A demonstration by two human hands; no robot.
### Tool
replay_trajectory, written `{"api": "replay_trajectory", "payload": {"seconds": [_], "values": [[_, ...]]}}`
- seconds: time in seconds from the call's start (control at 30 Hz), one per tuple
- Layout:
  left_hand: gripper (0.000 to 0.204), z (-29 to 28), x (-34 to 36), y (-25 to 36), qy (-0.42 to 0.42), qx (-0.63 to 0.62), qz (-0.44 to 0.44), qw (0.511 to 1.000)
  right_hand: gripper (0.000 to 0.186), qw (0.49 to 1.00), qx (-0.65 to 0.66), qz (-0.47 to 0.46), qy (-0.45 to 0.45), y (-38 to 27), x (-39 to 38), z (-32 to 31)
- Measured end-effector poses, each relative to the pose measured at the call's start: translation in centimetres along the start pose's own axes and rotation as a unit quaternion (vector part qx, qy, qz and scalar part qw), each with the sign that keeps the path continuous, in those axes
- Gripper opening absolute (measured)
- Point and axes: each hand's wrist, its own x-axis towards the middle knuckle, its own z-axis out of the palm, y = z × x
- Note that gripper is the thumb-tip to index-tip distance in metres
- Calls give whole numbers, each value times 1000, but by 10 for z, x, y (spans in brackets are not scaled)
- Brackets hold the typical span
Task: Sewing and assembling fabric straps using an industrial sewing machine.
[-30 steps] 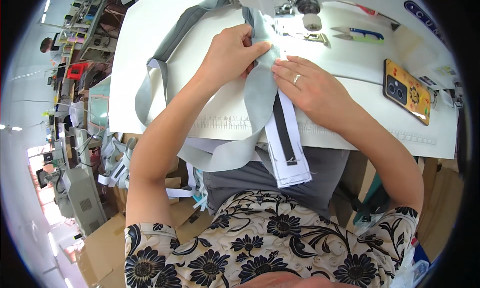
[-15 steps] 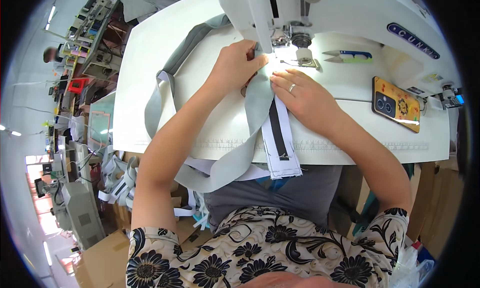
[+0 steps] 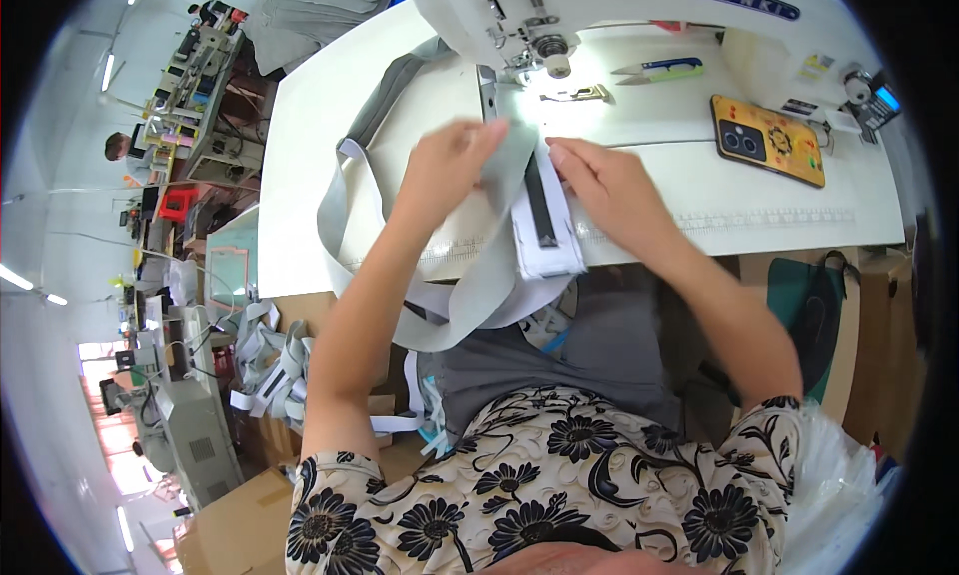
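The blurred left hand (image 3: 445, 175), fingers loosely curled, is beside the long grey fabric strap (image 3: 513, 160); the right hand (image 3: 611, 187), fingers bent, is at the edge of its black-striped white end (image 3: 562, 237). I cannot tell whether either grips. Fingertips have parted slightly since the earlier frame; the strap lies between them on the white bench (image 3: 689, 180).

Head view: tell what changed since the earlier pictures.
The white strip has slid forward, its end now near the edge of the table. The left hand has drawn back from the machine, blurred; the right hand no longer lies flat. Phone and snips stayed put.
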Motion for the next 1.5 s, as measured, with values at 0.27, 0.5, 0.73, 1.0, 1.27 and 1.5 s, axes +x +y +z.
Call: {"api": "replay_trajectory", "payload": {"seconds": [0.27,0.5,0.73,1.0,1.27,1.5], "values": [[38,-40,-126,-7,-105,65,-30,992,56,758,605,235,58,-36,-90,48],[26,5,-150,23,-38,332,248,909,28,928,330,168,52,-10,-100,48],[28,36,-149,-13,-27,452,306,838,23,939,295,162,62,3,-99,60],[39,40,-150,-29,-61,496,338,797,22,910,356,214,-17,7,-105,55],[33,38,-144,-30,-46,485,381,786,34,992,-57,-91,69,18,-109,33],[30,37,-142,-23,-36,412,356,838,37,895,-282,-340,71,3,-78,16]]}}
